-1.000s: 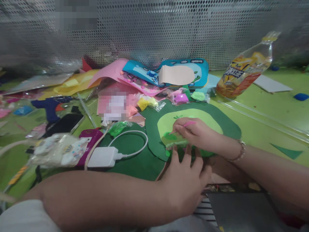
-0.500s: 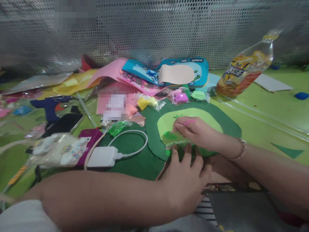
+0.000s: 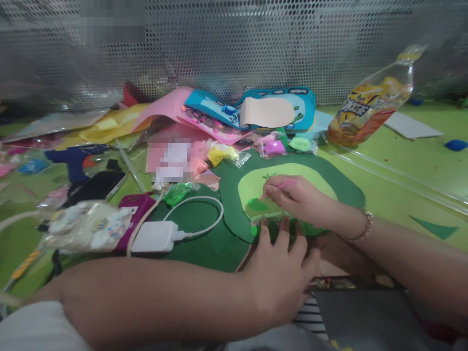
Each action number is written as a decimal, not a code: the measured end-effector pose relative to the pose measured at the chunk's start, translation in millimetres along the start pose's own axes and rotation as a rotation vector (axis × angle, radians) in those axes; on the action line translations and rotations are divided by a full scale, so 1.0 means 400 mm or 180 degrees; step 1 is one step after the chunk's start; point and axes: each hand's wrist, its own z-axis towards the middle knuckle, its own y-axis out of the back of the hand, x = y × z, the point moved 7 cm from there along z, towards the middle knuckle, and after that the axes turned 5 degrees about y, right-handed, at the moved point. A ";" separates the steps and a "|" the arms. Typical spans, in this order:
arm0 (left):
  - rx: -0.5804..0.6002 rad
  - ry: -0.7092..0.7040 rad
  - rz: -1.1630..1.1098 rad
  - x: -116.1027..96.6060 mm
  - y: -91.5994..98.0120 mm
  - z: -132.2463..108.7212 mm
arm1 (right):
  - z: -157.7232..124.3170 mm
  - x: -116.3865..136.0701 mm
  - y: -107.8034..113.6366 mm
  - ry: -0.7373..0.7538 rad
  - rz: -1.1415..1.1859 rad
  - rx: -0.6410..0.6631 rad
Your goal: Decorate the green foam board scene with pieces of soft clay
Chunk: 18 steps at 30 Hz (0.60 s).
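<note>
My right hand [image 3: 297, 200] pinches a thin pink tool [image 3: 285, 184] like a pen, its tip resting on a light green foam oval [image 3: 256, 183]. That oval lies on a dark green foam sheet [image 3: 347, 192]. A bright green clay blob [image 3: 257, 205] sits on the oval just left of the tool tip. My left hand [image 3: 281, 270] lies flat with fingers spread on the near edge of the dark green sheet, close below my right hand. My left forearm crosses the front of the view.
A white charger with cable [image 3: 155, 236], a magenta phone [image 3: 137, 209], a black phone [image 3: 98, 185] and a blue glue gun [image 3: 75, 161] lie at left. Bags of coloured clay [image 3: 274, 146], foam sheets and a tilted drink bottle [image 3: 369, 105] stand behind. Perforated metal wall at back.
My right hand and the pink tool have shifted very slightly up and right on the light green oval. My left hand stays in place.
</note>
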 end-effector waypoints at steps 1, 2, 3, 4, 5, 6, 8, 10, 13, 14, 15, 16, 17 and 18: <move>-0.0013 -0.0001 0.0001 0.000 0.000 0.000 | 0.000 -0.001 0.000 0.0006 0.0005 -0.0005; -0.0031 0.0003 0.0003 0.000 0.000 0.000 | 0.001 -0.001 -0.001 0.0008 0.0011 -0.0003; -0.0041 0.0003 0.0002 0.000 0.000 -0.001 | 0.001 -0.003 -0.002 0.0003 0.0015 0.0006; -0.0048 0.0000 0.0000 0.000 0.001 -0.001 | 0.001 -0.004 -0.004 0.0001 0.0014 0.0023; -0.0051 0.0001 -0.0002 -0.001 0.001 -0.001 | 0.001 -0.005 -0.005 -0.0006 0.0009 0.0036; -0.0045 -0.0002 -0.0004 -0.001 0.001 -0.001 | 0.001 -0.005 -0.005 -0.0006 0.0005 0.0045; -0.0039 -0.0001 -0.0008 -0.002 0.001 -0.001 | 0.002 -0.004 -0.005 0.0001 0.0000 0.0055; -0.0027 0.0002 -0.0009 -0.003 0.000 -0.002 | 0.002 -0.003 -0.005 0.0002 0.0001 0.0068; -0.0042 0.0003 -0.0020 -0.003 -0.002 -0.002 | 0.003 0.000 -0.005 0.0003 0.0007 0.0083; -0.0047 0.0007 -0.0021 -0.002 -0.002 -0.002 | 0.003 0.000 -0.005 -0.0005 0.0015 0.0085; -0.0051 0.0010 -0.0020 -0.002 -0.002 -0.002 | 0.003 0.000 -0.005 -0.0021 0.0025 0.0088; -0.0049 0.0008 -0.0019 -0.001 -0.002 -0.002 | 0.003 0.000 -0.005 -0.0034 0.0034 0.0094; -0.0040 0.0005 -0.0014 -0.001 -0.002 -0.001 | 0.002 -0.001 -0.004 -0.0042 0.0049 0.0095; -0.0031 0.0006 -0.0008 0.000 -0.002 -0.001 | 0.002 0.000 -0.003 -0.0039 0.0065 0.0079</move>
